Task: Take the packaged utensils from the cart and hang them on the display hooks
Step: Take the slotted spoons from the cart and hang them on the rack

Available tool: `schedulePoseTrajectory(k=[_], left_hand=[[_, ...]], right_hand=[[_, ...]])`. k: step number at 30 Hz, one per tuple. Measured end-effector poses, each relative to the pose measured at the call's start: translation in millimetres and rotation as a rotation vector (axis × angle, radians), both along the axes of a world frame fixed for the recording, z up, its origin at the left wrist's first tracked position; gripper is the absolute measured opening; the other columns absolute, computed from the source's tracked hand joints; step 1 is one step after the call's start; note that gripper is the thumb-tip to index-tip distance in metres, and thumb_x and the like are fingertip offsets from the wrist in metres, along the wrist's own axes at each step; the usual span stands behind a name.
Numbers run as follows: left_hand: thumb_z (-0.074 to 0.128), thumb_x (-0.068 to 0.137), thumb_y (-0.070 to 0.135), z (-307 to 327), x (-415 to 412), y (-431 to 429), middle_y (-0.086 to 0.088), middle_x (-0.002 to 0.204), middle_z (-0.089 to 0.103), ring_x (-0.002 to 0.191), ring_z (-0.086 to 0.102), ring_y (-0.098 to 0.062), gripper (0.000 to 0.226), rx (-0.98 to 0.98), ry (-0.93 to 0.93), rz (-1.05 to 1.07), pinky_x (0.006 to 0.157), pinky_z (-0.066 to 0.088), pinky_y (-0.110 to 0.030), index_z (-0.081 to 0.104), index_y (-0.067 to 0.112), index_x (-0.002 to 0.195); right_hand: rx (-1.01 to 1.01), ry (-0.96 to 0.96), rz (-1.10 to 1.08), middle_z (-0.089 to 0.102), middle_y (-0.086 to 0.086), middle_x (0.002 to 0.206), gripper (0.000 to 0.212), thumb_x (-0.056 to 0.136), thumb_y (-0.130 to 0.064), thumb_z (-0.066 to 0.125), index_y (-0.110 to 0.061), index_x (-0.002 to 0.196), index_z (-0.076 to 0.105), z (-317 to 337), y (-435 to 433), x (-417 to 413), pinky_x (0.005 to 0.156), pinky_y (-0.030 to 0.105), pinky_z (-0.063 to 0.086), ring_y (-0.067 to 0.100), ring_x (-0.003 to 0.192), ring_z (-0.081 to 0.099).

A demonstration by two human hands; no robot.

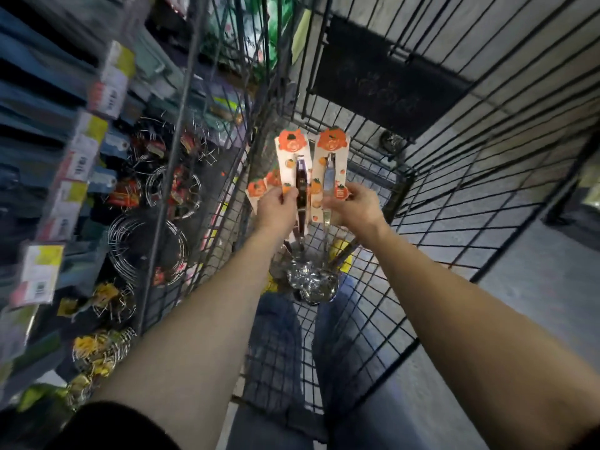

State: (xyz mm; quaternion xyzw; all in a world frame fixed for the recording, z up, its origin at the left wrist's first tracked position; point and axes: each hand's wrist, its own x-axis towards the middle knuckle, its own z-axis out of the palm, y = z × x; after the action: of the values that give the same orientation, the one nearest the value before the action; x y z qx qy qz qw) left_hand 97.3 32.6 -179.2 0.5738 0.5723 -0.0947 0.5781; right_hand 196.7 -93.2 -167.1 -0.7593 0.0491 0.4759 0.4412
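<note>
Here, in the head view, the left hand (276, 206) grips a fanned bunch of steel utensils on white cards printed with orange fruit (290, 159). The right hand (354, 206) pinches one more such carded utensil (331, 157) just beside it. Both hang over the black wire cart (373, 287), with blurred display shelves (81, 164) to the left.

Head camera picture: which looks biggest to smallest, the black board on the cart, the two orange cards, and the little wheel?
Largest: the black board.
Next: the left card and the right card, which look alike, so they tie.
Smallest: the little wheel.
</note>
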Motion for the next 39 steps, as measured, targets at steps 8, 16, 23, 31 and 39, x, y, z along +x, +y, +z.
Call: schedulePoseTrajectory(k=[8, 16, 23, 31, 39], left_hand=[[0.054, 0.105, 0.028, 92, -33, 14, -0.013, 0.090, 0.067, 0.078, 0.059, -0.024, 0.032, 0.186, -0.139, -0.243, 0.074, 0.049, -0.034, 0.068, 0.000, 0.103], [0.051, 0.107, 0.025, 213, -70, 23, 0.000, 0.084, 0.063, 0.077, 0.057, -0.016, 0.021, 0.280, -0.249, -0.213, 0.058, 0.041, -0.017, 0.063, 0.011, 0.096], [0.047, 0.107, 0.025, 310, -102, 18, -0.004, 0.071, 0.046, 0.070, 0.045, -0.024, 0.031, 0.493, -0.291, -0.129, 0.060, 0.029, -0.036, 0.050, 0.007, 0.082], [0.046, 0.106, 0.027, 388, -179, -36, -0.007, 0.073, 0.047, 0.069, 0.047, -0.024, 0.032, 0.690, -0.249, -0.012, 0.062, 0.037, -0.038, 0.049, 0.008, 0.081], [0.058, 0.101, 0.029, 427, -291, -93, 0.002, 0.073, 0.048, 0.069, 0.047, -0.018, 0.026, 0.771, -0.257, 0.230, 0.066, 0.043, -0.038, 0.050, 0.016, 0.081]], right_hand=[[0.122, -0.059, -0.096, 0.078, 0.012, 0.105, 0.034, 0.084, -0.001, 0.081, -0.005, 0.114, 0.069, 107, -16, -23, 0.082, 0.040, 0.065, 0.026, 0.095, 0.078], [0.255, -0.144, -0.068, 0.080, 0.007, 0.103, 0.028, 0.085, -0.004, 0.080, -0.003, 0.112, 0.073, 228, -18, -46, 0.075, 0.028, 0.063, 0.022, 0.096, 0.078], [0.357, -0.243, 0.062, 0.081, 0.002, 0.090, 0.024, 0.080, -0.009, 0.085, -0.003, 0.102, 0.076, 306, -11, -57, 0.075, 0.029, 0.060, 0.015, 0.081, 0.077], [0.497, -0.408, 0.246, 0.080, 0.004, 0.091, 0.033, 0.069, -0.030, 0.091, -0.012, 0.094, 0.078, 371, -25, -102, 0.081, 0.041, 0.057, 0.021, 0.086, 0.074], [0.677, -0.357, 0.496, 0.081, 0.006, 0.091, 0.012, 0.082, -0.013, 0.085, -0.017, 0.090, 0.076, 417, -35, -194, 0.080, 0.036, 0.058, 0.017, 0.082, 0.073]])
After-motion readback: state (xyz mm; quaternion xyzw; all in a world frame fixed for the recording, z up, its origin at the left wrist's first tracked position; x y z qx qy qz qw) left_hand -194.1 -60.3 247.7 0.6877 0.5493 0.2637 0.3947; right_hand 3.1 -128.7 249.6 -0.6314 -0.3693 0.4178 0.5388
